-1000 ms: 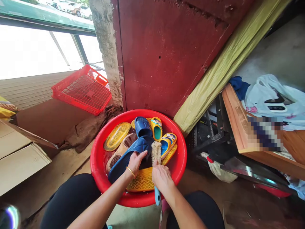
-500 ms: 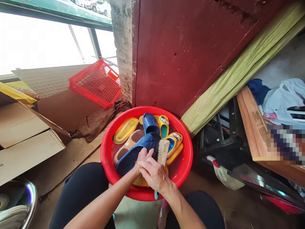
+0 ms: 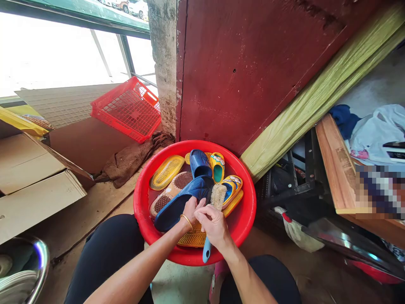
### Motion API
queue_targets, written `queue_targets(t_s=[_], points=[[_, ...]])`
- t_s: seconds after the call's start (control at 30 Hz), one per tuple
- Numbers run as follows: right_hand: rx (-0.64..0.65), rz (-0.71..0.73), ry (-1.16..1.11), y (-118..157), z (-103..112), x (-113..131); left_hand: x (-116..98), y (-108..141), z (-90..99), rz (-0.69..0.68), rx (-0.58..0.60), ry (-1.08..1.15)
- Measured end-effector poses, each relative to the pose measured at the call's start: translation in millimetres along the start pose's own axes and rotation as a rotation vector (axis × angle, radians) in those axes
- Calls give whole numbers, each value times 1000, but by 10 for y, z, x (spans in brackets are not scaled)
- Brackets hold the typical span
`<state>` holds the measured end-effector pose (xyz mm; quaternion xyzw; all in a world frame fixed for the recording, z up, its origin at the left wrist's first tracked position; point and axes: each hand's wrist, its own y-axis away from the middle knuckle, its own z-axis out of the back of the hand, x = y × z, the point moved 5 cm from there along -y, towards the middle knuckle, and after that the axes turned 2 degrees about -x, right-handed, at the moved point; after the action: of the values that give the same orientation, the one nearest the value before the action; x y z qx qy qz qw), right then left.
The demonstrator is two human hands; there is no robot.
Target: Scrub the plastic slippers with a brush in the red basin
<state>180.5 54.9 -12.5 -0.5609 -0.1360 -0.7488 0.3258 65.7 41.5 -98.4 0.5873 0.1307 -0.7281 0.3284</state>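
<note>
A red basin (image 3: 141,215) holds several slippers in water. My left hand (image 3: 191,211) is closed on the large blue slipper (image 3: 172,211), near its strap. In my right hand (image 3: 213,226) is a scrub brush (image 3: 218,195) with pale bristles and a blue handle that sticks out below the palm. The two hands nearly touch. Behind them lie a smaller blue slipper (image 3: 200,164) and a yellow slipper (image 3: 217,168); another yellow slipper (image 3: 232,190) is to the right. A tan slipper (image 3: 177,188) and a yellow sole (image 3: 167,171) lie to the left.
A red plastic crate (image 3: 129,112) leans at the back left, beside cardboard boxes (image 3: 41,185) and a brown cloth (image 3: 126,164). Behind the basin stands a dark red panel (image 3: 234,93). A wooden board (image 3: 337,164) and a metal frame are on the right.
My right hand has turned and shifted slightly, so the brush tilts more and its blue handle shows further. The slippers have stayed nearly in place.
</note>
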Motion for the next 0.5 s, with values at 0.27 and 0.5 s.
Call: queue_targets(t_s=[0.27, 0.5], points=[[-46, -482, -518, 37, 182, -159, -89, 47, 9, 7, -40, -17], [-62, -565, -653, 53, 225, -157, -113, 55, 21, 14, -51, -17]])
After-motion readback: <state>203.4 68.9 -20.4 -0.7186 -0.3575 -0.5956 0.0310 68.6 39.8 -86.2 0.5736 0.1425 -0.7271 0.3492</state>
